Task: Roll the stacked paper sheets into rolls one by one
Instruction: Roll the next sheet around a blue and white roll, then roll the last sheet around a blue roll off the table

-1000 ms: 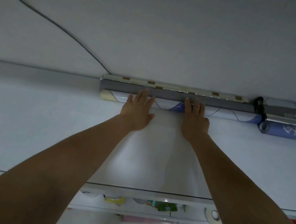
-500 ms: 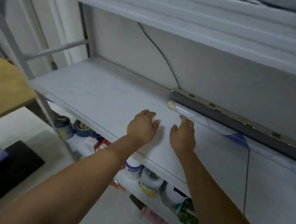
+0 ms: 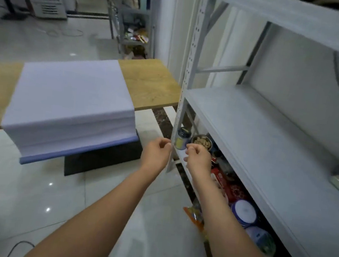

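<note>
Left hand (image 3: 157,154) and right hand (image 3: 197,159) in mid-air, fingers loosely curled, empty. Paper stack (image 3: 71,97) overhangs table (image 3: 152,82).

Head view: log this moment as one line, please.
left hand: empty, loosely curled | right hand: empty, loosely curled | paper stack: draped over wooden table edge, untouched | both hands: in front of shelf post
</note>
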